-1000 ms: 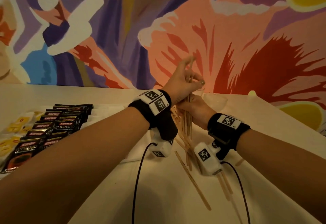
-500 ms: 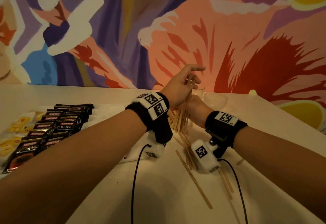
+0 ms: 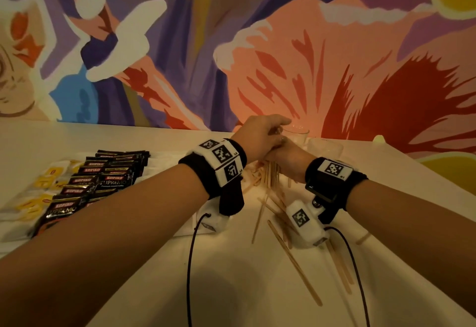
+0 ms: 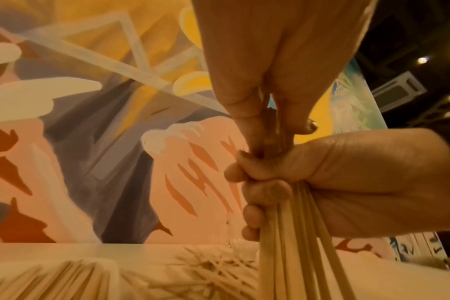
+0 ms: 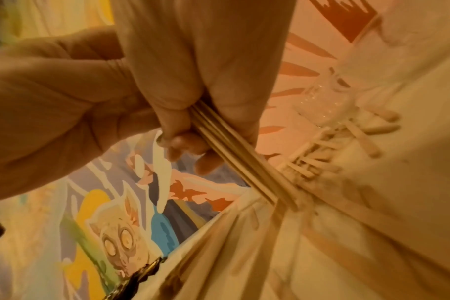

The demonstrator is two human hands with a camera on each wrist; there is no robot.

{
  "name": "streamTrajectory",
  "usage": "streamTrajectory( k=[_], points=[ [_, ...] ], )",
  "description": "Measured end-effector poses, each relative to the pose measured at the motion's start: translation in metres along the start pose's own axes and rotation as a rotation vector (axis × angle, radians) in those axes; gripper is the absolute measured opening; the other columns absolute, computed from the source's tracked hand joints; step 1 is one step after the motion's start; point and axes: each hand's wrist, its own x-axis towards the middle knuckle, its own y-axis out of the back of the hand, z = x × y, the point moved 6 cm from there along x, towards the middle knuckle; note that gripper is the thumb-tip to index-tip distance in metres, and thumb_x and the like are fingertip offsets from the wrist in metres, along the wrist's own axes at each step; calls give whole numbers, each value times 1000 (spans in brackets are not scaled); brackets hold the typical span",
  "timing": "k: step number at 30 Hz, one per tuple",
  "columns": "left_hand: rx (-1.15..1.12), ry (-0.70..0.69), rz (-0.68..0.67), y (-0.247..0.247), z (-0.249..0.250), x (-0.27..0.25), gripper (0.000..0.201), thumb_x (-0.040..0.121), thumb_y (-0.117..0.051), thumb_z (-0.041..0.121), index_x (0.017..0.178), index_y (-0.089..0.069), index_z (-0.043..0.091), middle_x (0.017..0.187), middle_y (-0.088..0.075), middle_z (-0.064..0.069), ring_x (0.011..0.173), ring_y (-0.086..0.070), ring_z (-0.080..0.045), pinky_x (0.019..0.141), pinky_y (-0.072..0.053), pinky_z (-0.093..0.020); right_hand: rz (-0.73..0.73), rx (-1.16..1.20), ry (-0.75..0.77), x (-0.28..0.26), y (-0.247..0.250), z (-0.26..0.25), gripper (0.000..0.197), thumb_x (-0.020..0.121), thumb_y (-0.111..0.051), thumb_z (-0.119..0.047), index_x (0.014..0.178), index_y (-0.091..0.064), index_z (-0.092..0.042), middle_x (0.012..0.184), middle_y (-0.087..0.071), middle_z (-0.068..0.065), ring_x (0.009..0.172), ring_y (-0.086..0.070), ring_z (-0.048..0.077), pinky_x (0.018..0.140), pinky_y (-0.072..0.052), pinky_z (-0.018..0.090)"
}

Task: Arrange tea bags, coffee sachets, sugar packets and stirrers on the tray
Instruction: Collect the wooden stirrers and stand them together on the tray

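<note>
My right hand point(image 3: 286, 158) grips a bundle of wooden stirrers point(image 3: 271, 176) upright in its fist, their lower ends near the table. The left wrist view shows the right hand point(image 4: 334, 182) curled round the bundle point(image 4: 290, 243). My left hand point(image 3: 262, 133) sits on top of it, fingertips point(image 4: 254, 130) pinching the stirrers' upper ends. In the right wrist view the stirrers point(image 5: 234, 154) come out slanted below the right hand's fingers point(image 5: 193, 85). Black coffee sachets point(image 3: 108, 174) lie in rows on the white tray point(image 3: 185, 231), with yellow packets point(image 3: 47, 181) to their left.
Loose stirrers point(image 3: 293, 262) lie scattered on the white table below my right wrist, and a heap of them point(image 3: 255, 174) lies under the hands. Two clear glasses point(image 3: 297, 133) point(image 3: 327, 147) stand just behind the hands. A painted wall closes the far side.
Both hands have come down toward the table with the bundle. The left hand, earlier raised above the stirrer tops, has dropped onto the right fist.
</note>
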Motion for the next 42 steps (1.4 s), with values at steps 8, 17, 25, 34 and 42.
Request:
streamTrajectory(
  k=[8, 17, 25, 34, 42],
  points=[
    [84, -47, 75, 75, 10, -11, 21, 89, -62, 11, 107, -71, 8, 89, -67, 1, 80, -59, -2, 64, -42, 2, -178, 155, 31, -2, -45, -48, 23, 87, -46, 13, 77, -55, -6, 56, -57, -3, 59, -49, 15, 56, -46, 23],
    [265, -51, -52, 97, -9, -48, 18, 87, -64, 10, 101, -73, 5, 94, -73, -6, 69, -56, -1, 65, -44, -6, -357, -389, -34, -8, -89, -37, 9, 91, -56, -10, 94, -59, -17, 88, -60, -4, 77, -57, 7, 71, -45, 21],
    [223, -12, -29, 84, -28, -68, 20, 86, -65, 12, 104, -73, 7, 94, -72, -5, 75, -58, -4, 65, -42, -3, -440, -346, -126, -16, -102, -23, 20, 86, -61, 1, 83, -58, -18, 83, -63, -2, 78, -64, 12, 70, -53, 24],
    [122, 49, -38, 66, -37, -71, 16, 96, -47, 10, 102, -61, 8, 90, -56, 6, 82, -50, -9, 66, -37, -7, -432, -254, -206, -17, -102, -16, 15, 85, -60, 6, 92, -59, -7, 87, -62, 7, 73, -61, 14, 58, -52, 18],
    [15, 168, 54, 81, -31, -66, 27, 97, -46, 32, 105, -56, 8, 79, -49, 9, 67, -46, -1, 59, -39, -10, -569, -255, -336, -23, -110, -10, 15, 89, -55, 2, 84, -60, -10, 77, -66, 1, 71, -64, 11, 62, -52, 18]
  ],
)
